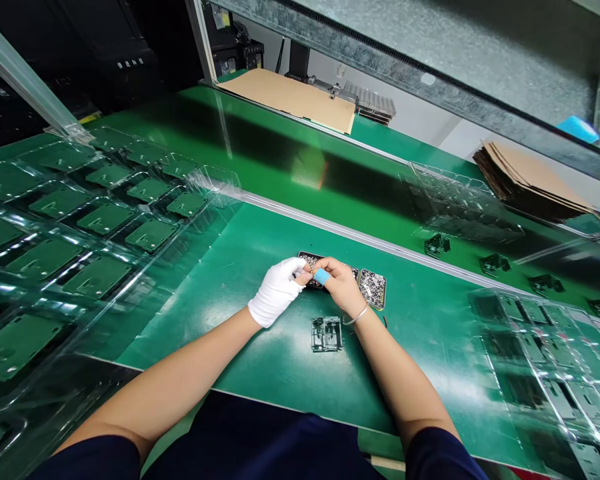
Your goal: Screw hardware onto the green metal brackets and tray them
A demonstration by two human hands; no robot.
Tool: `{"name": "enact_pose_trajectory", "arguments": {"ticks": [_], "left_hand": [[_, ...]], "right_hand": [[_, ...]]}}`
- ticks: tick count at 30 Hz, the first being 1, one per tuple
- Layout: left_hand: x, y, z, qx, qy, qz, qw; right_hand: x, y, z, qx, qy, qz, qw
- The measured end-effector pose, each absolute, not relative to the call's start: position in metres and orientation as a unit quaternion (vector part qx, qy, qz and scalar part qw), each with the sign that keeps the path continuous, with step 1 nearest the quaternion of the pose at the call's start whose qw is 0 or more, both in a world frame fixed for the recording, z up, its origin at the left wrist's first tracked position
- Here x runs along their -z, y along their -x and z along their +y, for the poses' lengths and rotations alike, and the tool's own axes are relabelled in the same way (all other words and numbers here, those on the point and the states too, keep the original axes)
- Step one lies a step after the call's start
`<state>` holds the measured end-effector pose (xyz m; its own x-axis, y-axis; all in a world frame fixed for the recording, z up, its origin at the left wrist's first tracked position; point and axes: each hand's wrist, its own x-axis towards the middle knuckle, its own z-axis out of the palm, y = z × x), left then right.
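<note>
Both hands meet over the small metal tins (373, 288): gloved left hand (276, 292) and bare right hand (341, 285) pinch a tiny part together; one black part (326, 333) lies near, tray (555, 360) right partly filled.

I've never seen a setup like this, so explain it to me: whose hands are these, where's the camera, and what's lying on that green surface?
It is one picture from a camera worn on a person's head, looking down at their own hands over a green work mat. The left hand wears a white glove; the right hand is bare, with blue tape on one finger. Together they pinch something too small to identify, above small tins of metal parts. A dark plastic component lies nearer the body. Clear moulded trays sit on both sides.
</note>
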<state>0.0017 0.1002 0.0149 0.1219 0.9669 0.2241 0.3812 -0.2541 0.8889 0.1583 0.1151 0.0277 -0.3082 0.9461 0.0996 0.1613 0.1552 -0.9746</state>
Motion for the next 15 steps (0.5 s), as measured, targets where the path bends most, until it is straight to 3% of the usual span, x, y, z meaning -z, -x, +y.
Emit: {"name": "enact_pose_trajectory", "arguments": {"ticks": [4,7,11,15], "left_hand": [[-0.019,-0.003,0.096,-0.445,-0.669,0.475,0.36],[-0.019,-0.004,0.093,-0.439,-0.676,0.463,0.368],[-0.019,-0.008,0.09,-0.466,-0.598,0.422,0.497],[-0.023,-0.012,0.083,-0.472,-0.547,0.353,0.594]], "right_hand": [[-0.032,-0.161,0.112,-0.485,0.439,-0.645,0.394],[-0.032,-0.162,0.109,-0.565,0.44,-0.582,0.385],[-0.036,-0.166,0.102,-0.674,0.427,-0.477,0.37],[-0.042,-0.171,0.09,-0.673,0.425,-0.485,0.361]]}}
